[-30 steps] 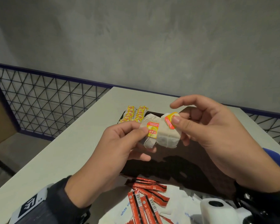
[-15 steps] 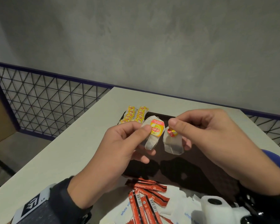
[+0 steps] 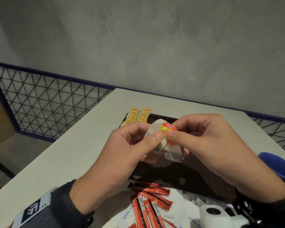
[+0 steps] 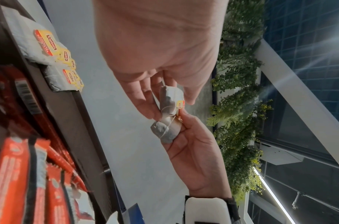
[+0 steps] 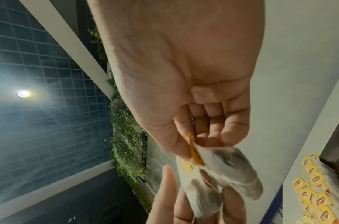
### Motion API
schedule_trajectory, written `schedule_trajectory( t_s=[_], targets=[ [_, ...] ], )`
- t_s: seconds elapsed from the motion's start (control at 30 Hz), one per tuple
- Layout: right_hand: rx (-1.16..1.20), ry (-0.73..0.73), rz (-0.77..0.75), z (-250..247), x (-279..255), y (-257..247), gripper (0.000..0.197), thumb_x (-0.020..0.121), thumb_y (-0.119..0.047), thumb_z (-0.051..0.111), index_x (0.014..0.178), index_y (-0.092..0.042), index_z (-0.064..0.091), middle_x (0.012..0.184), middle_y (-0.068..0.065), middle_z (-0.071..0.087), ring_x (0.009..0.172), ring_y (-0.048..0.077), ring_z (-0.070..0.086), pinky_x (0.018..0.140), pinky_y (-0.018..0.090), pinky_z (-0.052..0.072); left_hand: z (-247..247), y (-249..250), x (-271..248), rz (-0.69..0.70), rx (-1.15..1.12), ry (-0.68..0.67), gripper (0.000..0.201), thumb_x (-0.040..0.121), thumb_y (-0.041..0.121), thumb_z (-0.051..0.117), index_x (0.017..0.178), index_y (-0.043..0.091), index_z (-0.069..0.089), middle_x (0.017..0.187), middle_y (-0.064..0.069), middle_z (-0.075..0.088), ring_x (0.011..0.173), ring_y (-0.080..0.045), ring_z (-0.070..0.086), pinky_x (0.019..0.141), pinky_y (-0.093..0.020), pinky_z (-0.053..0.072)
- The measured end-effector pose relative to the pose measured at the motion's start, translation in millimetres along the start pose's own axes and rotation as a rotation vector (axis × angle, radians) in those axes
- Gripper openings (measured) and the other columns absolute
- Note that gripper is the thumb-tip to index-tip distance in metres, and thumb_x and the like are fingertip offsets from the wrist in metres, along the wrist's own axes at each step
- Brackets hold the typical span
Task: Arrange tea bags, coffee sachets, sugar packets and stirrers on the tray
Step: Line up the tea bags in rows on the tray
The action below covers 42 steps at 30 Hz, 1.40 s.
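Observation:
Both hands hold tea bags in the air over the dark tray [image 3: 196, 175]. My left hand [image 3: 153, 137] pinches one tea bag [image 3: 155, 129] between thumb and fingers. My right hand [image 3: 173, 137] pinches a second tea bag [image 3: 173, 152] by its yellow and red tag [image 3: 168, 129]. The two tags touch. In the left wrist view the left hand's tea bag [image 4: 170, 98] hangs just above the right hand's tea bag [image 4: 164, 130]. Two rows of tea bags [image 3: 136, 116] lie at the tray's far left corner.
Red coffee sachets [image 3: 148, 204] and white sugar packets [image 3: 179, 206] lie in a heap at the near edge of the tray. A wire mesh railing [image 3: 48, 106] runs along the table's left and far sides. A blue object [image 3: 276, 165] sits at the right.
Half a second ago the two tea bags were held a little apart. Both hands have now brought them together so the tags meet.

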State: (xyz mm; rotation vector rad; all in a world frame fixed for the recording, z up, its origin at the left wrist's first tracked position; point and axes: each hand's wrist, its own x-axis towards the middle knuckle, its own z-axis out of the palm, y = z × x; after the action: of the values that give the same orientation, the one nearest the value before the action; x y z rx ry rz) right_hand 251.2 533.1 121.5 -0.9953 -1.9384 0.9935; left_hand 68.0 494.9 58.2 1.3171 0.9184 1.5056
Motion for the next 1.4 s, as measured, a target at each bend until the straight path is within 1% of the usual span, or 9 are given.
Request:
schedule_trajectory(
  t_s=[0.13, 0.27, 0.4, 0.53, 0.7, 0.93, 1.03, 1.13, 1.4],
  targets=[
    [-0.033, 0.007, -0.029, -1.6, -1.5, -2.2, 0.009, 0.086, -0.019, 0.077, 0.078, -0.017, 0.080, 0.056, -0.005, 0.067, 0.052, 0.007, 0.060, 0.054, 0.024, 0.052, -0.9, -2.1, 0.0, 0.000, 0.058, -0.003, 0.013, 0.078, 0.029, 0.078, 0.090, 0.025, 0.080, 0.094, -0.005, 0.079, 0.086, -0.020, 0.075, 0.076, -0.036, 0.063],
    [-0.039, 0.028, -0.063, -3.2, -1.9, -2.7, 0.009, 0.085, -0.022, 0.077, 0.078, -0.019, 0.080, 0.065, 0.000, 0.072, 0.051, 0.005, 0.059, 0.053, 0.021, 0.048, -1.0, -1.6, 0.0, 0.001, 0.060, 0.000, 0.009, 0.081, 0.028, 0.075, 0.088, 0.026, 0.080, 0.092, -0.004, 0.080, 0.085, -0.019, 0.075, 0.075, -0.035, 0.063],
    [-0.088, -0.006, -0.083, -2.1, -3.0, -2.2, 0.010, 0.087, -0.020, 0.078, 0.077, -0.020, 0.080, 0.069, 0.003, 0.073, 0.054, 0.008, 0.061, 0.055, 0.026, 0.049, 1.3, 2.8, -0.9, 0.016, 0.036, -0.008, 0.014, 0.083, 0.036, 0.070, 0.086, 0.027, 0.080, 0.088, -0.004, 0.078, 0.082, -0.018, 0.075, 0.078, -0.037, 0.063],
    [-0.206, 0.004, -0.113, -0.2, -5.0, -1.6, 0.008, 0.085, -0.026, 0.078, 0.077, -0.024, 0.079, 0.070, 0.001, 0.074, 0.064, 0.023, 0.069, 0.060, 0.044, 0.056, 0.8, 0.3, 0.9, 0.032, 0.034, 0.056, 0.019, 0.088, 0.032, 0.066, 0.089, 0.022, 0.083, 0.088, -0.003, 0.079, 0.084, -0.016, 0.075, 0.075, -0.028, 0.060],
    [-0.266, 0.021, -0.104, -0.2, -6.3, -3.6, 0.010, 0.082, -0.031, 0.078, 0.075, -0.024, 0.078, 0.069, -0.002, 0.074, 0.064, 0.019, 0.069, 0.062, 0.045, 0.057, 0.1, -0.3, 2.3, 0.067, 0.010, 0.121, 0.020, 0.090, 0.028, 0.065, 0.092, 0.020, 0.084, 0.093, -0.005, 0.081, 0.090, -0.020, 0.077, 0.079, -0.026, 0.060],
    [-0.200, -0.100, -0.056, 6.7, -7.2, -4.8, 0.013, 0.081, -0.035, 0.080, 0.077, -0.023, 0.080, 0.071, 0.005, 0.074, 0.070, 0.031, 0.069, 0.070, 0.053, 0.057, 0.7, -2.2, 0.5, 0.059, -0.028, 0.111, 0.022, 0.091, 0.027, 0.066, 0.097, 0.016, 0.084, 0.096, -0.007, 0.081, 0.092, -0.020, 0.076, 0.079, -0.026, 0.058],
    [-0.151, -0.114, -0.019, 6.3, -4.8, -2.0, 0.015, 0.080, -0.033, 0.081, 0.074, -0.020, 0.080, 0.068, 0.006, 0.074, 0.061, 0.029, 0.065, 0.064, 0.046, 0.054, 1.4, -3.2, 0.4, 0.052, -0.070, 0.112, 0.024, 0.088, 0.030, 0.067, 0.098, 0.016, 0.083, 0.096, -0.008, 0.081, 0.091, -0.021, 0.077, 0.080, -0.029, 0.059],
    [-0.127, -0.156, 0.047, 8.4, -4.3, 0.5, 0.016, 0.079, -0.034, 0.082, 0.072, -0.020, 0.080, 0.065, 0.006, 0.072, 0.054, 0.011, 0.057, 0.059, 0.032, 0.046, 0.0, -4.2, 0.8, 0.046, -0.093, 0.126, 0.028, 0.086, 0.035, 0.069, 0.100, 0.016, 0.083, 0.098, -0.008, 0.081, 0.093, -0.021, 0.076, 0.082, -0.034, 0.056],
    [-0.113, -0.229, 0.187, 13.0, 0.3, 11.8, 0.013, 0.081, -0.029, 0.083, 0.075, -0.018, 0.081, 0.072, 0.008, 0.075, 0.061, 0.013, 0.060, 0.062, 0.030, 0.048, -1.5, 3.5, 5.5, -0.011, -0.271, 0.171, 0.028, 0.081, 0.040, 0.071, 0.089, 0.016, 0.082, 0.085, -0.007, 0.074, 0.078, -0.015, 0.066, 0.073, -0.031, 0.052]
  ],
)
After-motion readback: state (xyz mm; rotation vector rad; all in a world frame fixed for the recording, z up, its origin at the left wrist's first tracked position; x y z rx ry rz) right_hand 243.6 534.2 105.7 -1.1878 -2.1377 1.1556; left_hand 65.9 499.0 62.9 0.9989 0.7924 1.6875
